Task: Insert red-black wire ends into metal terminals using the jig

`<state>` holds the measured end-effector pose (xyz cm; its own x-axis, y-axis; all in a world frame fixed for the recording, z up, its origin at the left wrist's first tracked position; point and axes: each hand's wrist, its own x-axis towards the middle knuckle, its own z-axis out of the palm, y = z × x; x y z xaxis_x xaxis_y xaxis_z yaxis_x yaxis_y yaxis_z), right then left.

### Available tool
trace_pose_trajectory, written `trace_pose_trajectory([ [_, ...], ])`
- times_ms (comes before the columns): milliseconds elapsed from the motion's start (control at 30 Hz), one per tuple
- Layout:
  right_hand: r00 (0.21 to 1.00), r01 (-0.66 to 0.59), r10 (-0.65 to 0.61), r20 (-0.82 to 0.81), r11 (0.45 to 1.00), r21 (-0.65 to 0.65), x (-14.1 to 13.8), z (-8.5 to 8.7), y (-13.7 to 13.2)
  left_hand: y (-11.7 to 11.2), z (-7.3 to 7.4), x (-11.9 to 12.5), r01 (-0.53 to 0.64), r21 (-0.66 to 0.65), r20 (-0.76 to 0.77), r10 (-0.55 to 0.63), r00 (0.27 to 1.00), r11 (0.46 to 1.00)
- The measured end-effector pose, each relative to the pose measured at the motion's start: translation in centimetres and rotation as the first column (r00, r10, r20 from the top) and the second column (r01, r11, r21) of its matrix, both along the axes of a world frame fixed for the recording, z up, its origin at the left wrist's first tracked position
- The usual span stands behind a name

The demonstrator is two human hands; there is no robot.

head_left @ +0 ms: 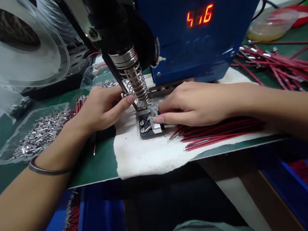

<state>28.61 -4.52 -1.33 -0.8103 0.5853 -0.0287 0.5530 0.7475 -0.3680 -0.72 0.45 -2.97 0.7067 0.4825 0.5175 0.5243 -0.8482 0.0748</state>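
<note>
My left hand [105, 107] is at the left side of the soldering machine's spring-wrapped iron [135, 82]. Its thumb and forefinger come together by the tip, and what they hold is too small to make out. Below the tip sits a small black fixture [146, 129] with metal pieces on it. My right hand [186, 104] is at the right of this fixture, fingers bent and thumb against a small clear-and-metal block [155, 124]. Whatever its fingers pinch is hidden. Under my right hand lies a bundle of red and black wires [213, 135] on a white cloth [136, 159].
Behind stands a blue control box [186, 57] with red lit digits. Silvery metal terminals [42, 132] fill a clear tray at left. More red wires with metal ends [283, 63] are piled at right. Blue bins [95, 217] holding wires stand below the table edge.
</note>
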Motion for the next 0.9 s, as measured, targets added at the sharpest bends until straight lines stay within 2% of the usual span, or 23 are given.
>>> trace_pose_trajectory([
  [133, 1.0, 0.0, 0.0, 0.003, 1.0, -0.006, 0.08, 0.05, 0.09, -0.17, 0.24, 0.27, 0.068, -0.018, 0.0, -0.068, 0.998, 0.998],
  [367, 1.0, 0.004, -0.004, 0.005, 1.0, -0.006, 0.05, -0.02, 0.03, -0.65, 0.79, 0.43, 0.027, -0.146, -0.039, -0.033, 0.999, 0.989],
  [567, 1.0, -0.005, 0.005, 0.015, 1.0, 0.017, 0.1, -0.01, 0.09, -0.72, 0.81, 0.77, 0.061, -0.22, 0.004, -0.062, 0.998, 0.974],
  [633, 1.0, 0.003, -0.003, 0.021, 1.0, 0.016, 0.04, 0.07, 0.08, -0.61, 0.77, 0.68, 0.057, -0.181, -0.007, -0.059, 0.998, 0.982],
  [733, 1.0, 0.004, -0.005, 0.012, 1.0, 0.022, -0.07, 0.09, 0.05, -0.31, 0.76, 0.35, 0.095, -0.046, -0.038, -0.096, 0.995, 0.994],
  [833, 1.0, -0.002, 0.001, 0.013, 0.999, 0.041, -0.1, 0.05, -0.02, 0.04, 0.7, -0.03, 0.111, 0.088, -0.058, -0.106, 0.993, 0.99],
  [900, 1.0, -0.003, 0.002, 0.019, 0.998, 0.057, -0.06, 0.04, -0.07, 0.23, 0.63, -0.2, 0.101, 0.125, -0.07, -0.093, 0.993, 0.987],
])
